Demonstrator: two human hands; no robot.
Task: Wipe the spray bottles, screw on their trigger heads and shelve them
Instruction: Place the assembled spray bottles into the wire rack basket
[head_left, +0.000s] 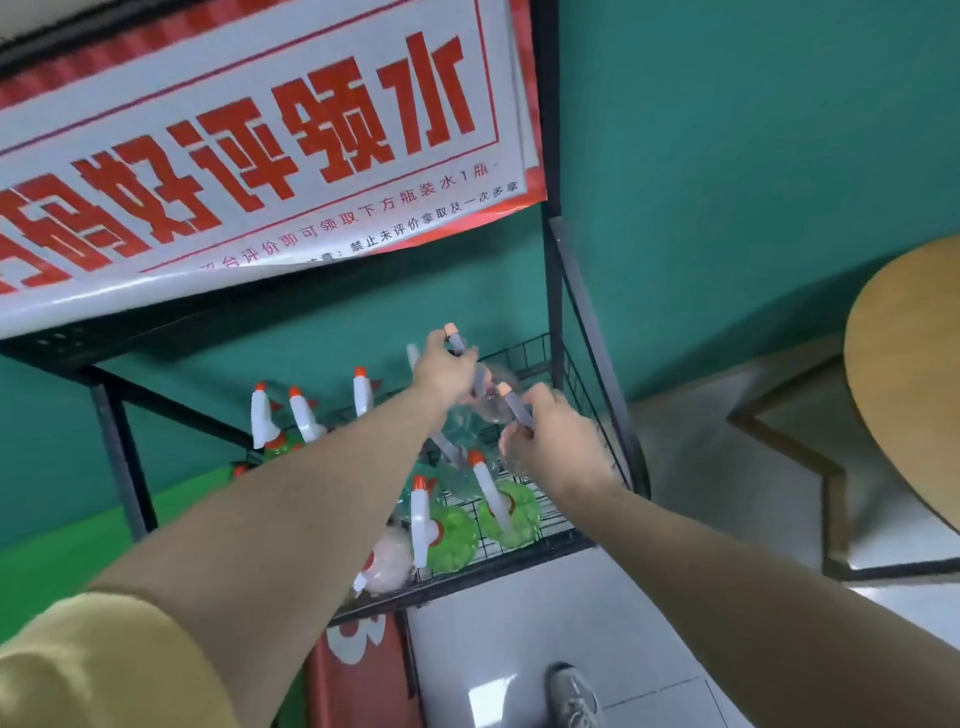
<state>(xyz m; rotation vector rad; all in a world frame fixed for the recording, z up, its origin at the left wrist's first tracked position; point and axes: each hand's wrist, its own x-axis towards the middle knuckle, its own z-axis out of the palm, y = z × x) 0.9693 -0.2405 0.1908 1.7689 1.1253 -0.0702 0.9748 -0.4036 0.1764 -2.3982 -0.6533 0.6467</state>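
Head view: left hand (444, 371) and right hand (558, 441) each grip a clear spray bottle (491, 402) by its trigger head, fingers curled, directly above the wire shelf (524, 558).

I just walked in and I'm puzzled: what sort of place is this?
Probably a small shop or customer service corner. A black wire shelf rack holds spray bottles under a large red-and-white printed sign about collecting bottled water, with a round wooden table on a tiled floor.

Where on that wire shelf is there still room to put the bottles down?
Bare wire shelf shows along the right side, between the green bottles and the rack post, and a little at the back right corner. The left and front are crowded with white trigger heads.
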